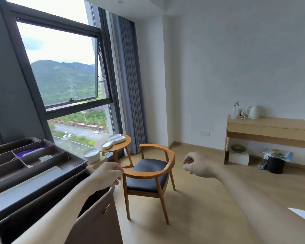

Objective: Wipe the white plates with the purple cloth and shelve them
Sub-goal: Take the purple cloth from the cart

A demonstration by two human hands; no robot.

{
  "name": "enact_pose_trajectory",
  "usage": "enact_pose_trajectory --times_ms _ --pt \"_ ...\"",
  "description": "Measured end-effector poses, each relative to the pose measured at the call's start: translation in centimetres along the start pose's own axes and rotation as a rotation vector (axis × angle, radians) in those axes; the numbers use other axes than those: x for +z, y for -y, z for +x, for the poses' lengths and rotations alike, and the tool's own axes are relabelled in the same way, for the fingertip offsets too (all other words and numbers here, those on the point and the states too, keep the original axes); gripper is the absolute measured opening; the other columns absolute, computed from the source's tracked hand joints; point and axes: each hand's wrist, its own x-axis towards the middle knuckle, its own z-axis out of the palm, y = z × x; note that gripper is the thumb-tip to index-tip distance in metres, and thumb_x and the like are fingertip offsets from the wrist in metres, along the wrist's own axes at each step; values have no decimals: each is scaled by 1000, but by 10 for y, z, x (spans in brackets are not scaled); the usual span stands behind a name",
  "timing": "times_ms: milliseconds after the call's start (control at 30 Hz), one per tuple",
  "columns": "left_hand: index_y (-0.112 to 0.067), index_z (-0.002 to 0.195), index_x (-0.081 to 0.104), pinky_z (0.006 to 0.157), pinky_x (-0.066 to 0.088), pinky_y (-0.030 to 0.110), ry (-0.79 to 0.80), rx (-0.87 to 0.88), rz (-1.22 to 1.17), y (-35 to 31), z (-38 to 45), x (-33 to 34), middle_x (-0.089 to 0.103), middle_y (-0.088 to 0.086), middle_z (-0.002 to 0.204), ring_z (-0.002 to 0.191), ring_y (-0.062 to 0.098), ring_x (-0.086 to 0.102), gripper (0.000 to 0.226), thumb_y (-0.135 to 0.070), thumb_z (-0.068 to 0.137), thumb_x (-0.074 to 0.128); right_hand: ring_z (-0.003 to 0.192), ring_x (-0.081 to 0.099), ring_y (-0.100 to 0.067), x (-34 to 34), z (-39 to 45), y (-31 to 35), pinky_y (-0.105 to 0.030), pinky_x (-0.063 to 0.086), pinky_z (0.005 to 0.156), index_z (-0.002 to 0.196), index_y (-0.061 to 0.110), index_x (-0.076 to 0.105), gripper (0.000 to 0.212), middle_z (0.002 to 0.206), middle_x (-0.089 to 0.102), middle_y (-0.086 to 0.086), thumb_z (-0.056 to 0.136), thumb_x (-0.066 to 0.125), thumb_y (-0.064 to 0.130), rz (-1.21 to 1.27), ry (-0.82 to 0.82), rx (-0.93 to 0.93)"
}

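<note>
While both hands hang in the air with loosely curled fingers holding nothing, the left hand (pixel 108 175) hovers just right of the shelf unit (pixel 42 173), whose compartment holds the purple cloth (pixel 31 151), and the white plates (pixel 92 154) sit stacked beyond its fingertips, well left of the right hand (pixel 196 163).

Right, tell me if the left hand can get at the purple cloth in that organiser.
Probably yes. The left hand is empty, fingers loosely curled, by the near corner of the dark organiser. The purple cloth lies in an open-topped compartment further back, with nothing covering it.
</note>
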Motion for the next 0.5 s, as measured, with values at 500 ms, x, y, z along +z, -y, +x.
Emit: enact_pose_trajectory --times_ms 500 --pt "-18 102 65 84 60 42 8 32 -72 -3 271 -33 69 11 97 96 29 71 11 -10 99 59 98 68 -23 -60 226 17 -32 52 76 109 20 63 12 103 66 -1 97 60 23 72 -174 27"
